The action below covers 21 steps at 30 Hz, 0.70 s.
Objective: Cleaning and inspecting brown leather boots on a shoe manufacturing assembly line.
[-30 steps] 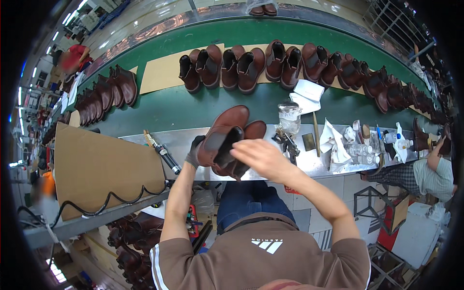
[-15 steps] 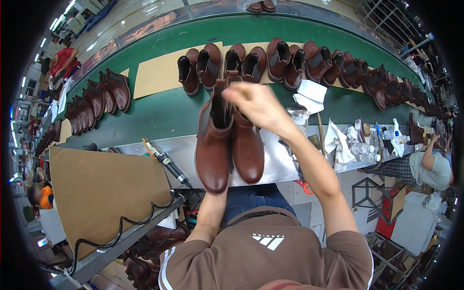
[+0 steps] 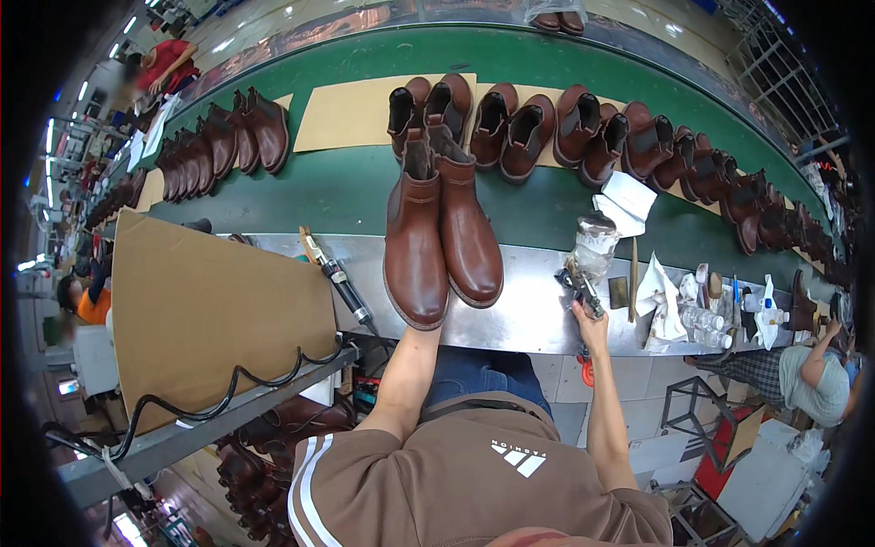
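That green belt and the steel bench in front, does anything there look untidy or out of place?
Mostly orderly: brown boots stand in rows on the green belt. The untidy spot is the steel bench near the right hand, where crumpled white papers, small bottles and tools lie scattered. Nothing looks spilled or damaged.

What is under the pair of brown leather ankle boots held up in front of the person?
The pair of brown leather ankle boots covers the left hand, whose forearm runs up beneath the heels. Past them lie the grey metal bench edge and green conveyor belt. The grip itself is hidden.

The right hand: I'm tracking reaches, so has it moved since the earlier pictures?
Yes. The right hand has left the brown boots and gone rightward along the steel bench to a dark tool.
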Tool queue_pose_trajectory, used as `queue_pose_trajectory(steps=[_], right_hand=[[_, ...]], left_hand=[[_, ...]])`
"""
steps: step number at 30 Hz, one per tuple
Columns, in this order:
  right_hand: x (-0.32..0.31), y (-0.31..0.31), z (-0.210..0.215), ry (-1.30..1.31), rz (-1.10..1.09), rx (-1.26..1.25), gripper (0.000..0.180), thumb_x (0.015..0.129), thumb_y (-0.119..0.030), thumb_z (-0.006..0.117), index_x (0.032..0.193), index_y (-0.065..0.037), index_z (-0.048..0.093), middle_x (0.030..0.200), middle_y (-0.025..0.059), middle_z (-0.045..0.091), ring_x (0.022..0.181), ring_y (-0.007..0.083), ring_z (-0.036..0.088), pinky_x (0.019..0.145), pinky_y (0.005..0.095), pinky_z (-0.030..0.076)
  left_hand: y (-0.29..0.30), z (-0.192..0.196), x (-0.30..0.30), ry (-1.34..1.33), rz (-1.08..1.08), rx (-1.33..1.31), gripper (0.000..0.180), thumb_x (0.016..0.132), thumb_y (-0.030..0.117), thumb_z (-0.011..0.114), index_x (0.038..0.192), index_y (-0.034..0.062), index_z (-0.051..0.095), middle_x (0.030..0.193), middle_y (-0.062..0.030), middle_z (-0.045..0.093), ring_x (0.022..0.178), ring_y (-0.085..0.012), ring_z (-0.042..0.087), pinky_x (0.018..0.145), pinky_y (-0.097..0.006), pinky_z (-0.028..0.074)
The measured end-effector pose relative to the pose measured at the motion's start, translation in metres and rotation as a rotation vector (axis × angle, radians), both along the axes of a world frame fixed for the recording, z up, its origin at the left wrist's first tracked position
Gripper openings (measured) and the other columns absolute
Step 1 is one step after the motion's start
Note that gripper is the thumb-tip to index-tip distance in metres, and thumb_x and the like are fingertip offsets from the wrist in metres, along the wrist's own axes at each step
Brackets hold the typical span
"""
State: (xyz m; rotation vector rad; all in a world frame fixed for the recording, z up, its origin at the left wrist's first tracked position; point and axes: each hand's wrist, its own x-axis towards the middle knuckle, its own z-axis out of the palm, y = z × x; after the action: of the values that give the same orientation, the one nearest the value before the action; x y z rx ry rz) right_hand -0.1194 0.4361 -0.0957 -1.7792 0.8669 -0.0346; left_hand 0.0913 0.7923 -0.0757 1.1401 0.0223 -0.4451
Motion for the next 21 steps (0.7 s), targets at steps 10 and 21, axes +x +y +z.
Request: queue_pose_trajectory(steps=[10,21], right_hand=[[0.029,0.08,0.133,-0.337,0.079,0.122,0.018,0.084,-0.011,0.066,0.094,0.003,0.063,0.079,0.0009,0.06,0.071,0.0081,0.053,0.066,0.0236,0.045],[0.072,0.136,0.219,-0.375,0.482,0.097,0.038,0.08,-0.008,0.069,0.112,0.01,0.056,0.084,0.0149,0.067,0.077,0.0133,0.062,0.068,0.0271,0.049]], left_hand=[[-0.033,0.001,-0.01,-0.098,0.137,0.064,0.041,0.089,0.026,0.047,0.123,0.0039,0.048,0.111,-0.0091,0.056,0.101,-0.021,0.055,0.092,-0.035,0.043],[-0.06,0.001,-0.023,-0.212,0.338,0.105,0.035,0.092,0.021,0.046,0.123,0.0038,0.048,0.108,-0.008,0.056,0.098,-0.0197,0.055,0.091,-0.033,0.044]])
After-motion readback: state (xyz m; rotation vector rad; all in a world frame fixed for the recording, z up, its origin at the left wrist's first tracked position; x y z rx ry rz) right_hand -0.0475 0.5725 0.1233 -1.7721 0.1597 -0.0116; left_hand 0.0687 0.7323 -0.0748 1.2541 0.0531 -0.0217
